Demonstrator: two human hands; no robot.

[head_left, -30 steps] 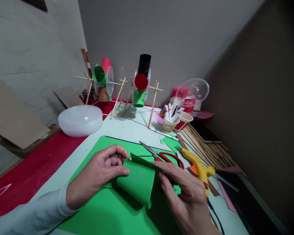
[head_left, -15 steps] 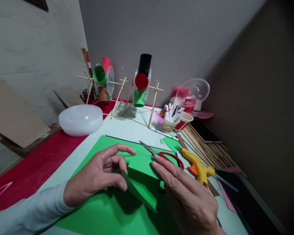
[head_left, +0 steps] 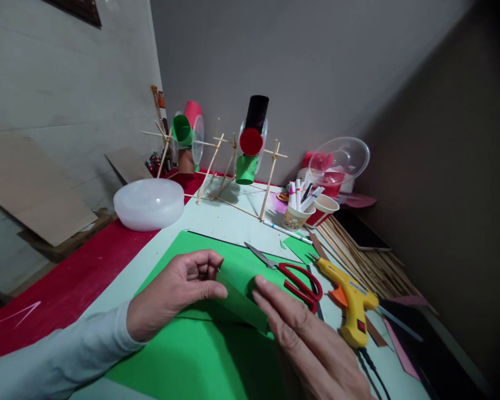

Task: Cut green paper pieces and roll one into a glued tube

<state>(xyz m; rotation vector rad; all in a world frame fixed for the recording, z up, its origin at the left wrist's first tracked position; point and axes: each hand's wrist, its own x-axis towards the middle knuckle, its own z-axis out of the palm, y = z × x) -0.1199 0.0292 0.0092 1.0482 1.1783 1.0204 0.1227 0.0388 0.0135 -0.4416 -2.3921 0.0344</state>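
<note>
The left hand (head_left: 173, 289) pinches one end of a small green paper piece (head_left: 239, 303), thumb under and fingers curled over the top, so that grip is closed on the paper. The right hand (head_left: 312, 347) lies flat and open, its fingers (head_left: 270, 294) pressing down on the other end of the same piece. The piece sits right between the two grips, on top of a big green sheet (head_left: 191, 361) that covers this part of the counter (head_left: 229, 222). It looks like the paper is being bent or rolled, so I think it works best to keep the pinch soft, so the paper curves and does not crease. The flat fingers should press evenly so that end does not slip on the sheet under it. Just past the right hand lie red scissors (head_left: 294, 275), and beside them a yellow glue gun (head_left: 350, 297), both close. That hand should mind the gun's tip, which may be hot.
</note>
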